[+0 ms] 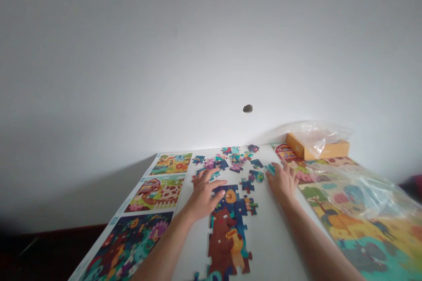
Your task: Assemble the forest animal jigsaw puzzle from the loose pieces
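On the white table (pixel 273 237) before us, we record the left hand (pixel 204 193) held palm down with its fingers spread, the tips among loose jigsaw pieces (pixel 224 160) and the thumb extended above the top of a part-built bear puzzle (pixel 227 241). The right hand (pixel 281 182) rests beyond the puzzle's right side, fingers slightly apart, the tips at a teal piece (pixel 270 168); we cannot tell whether they pinch it. Both forearms and the puzzle's lower end are cut off by the frame. Picture cards (pixel 154 193) lie to the left; a plastic-covered picture sheet (pixel 359 224), obscured by glare, lies right, with a yellow box (pixel 329 151) partly under a clear plastic bag (pixel 316 134) behind it.
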`<state>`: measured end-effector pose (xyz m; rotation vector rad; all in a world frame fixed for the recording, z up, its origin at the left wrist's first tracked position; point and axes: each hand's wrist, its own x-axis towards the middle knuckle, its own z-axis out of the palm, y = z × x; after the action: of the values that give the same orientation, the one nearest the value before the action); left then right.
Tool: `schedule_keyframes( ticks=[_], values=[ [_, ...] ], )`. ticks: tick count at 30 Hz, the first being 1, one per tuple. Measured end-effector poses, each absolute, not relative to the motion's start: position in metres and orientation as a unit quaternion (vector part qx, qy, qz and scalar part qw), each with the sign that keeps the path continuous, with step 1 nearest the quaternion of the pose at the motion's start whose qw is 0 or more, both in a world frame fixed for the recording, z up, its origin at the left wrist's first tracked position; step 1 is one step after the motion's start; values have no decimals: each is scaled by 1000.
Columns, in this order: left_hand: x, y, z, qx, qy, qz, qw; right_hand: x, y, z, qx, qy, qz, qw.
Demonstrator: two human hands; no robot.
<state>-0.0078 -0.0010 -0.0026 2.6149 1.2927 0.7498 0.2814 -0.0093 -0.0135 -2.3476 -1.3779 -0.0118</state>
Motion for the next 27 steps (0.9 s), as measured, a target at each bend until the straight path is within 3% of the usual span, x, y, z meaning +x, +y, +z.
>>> schedule_keyframes(
  ticks=[5,9,13,15,17,21,27],
  values=[
    [-8,0,-2,862,428,266,62,281,-8,-15,-844,-491,22,214],
    [-8,0,-1,860,424,277,56,286,-5,-19,-844,-463,13,270],
    [-7,0,1,857,416,301,54,284,-2,-15,-752,-474,65,454],
    [-6,0,1,852,412,316,65,273,-3,-10,-667,-482,148,548],
    [-4,-1,1,849,409,325,86,256,-7,-6,-580,-492,267,592],
    [1,-3,-2,853,397,318,118,221,-21,-1,-478,-545,414,551],
    [5,-5,-4,857,396,308,116,214,-28,1,-452,-583,431,521]
  ],
)
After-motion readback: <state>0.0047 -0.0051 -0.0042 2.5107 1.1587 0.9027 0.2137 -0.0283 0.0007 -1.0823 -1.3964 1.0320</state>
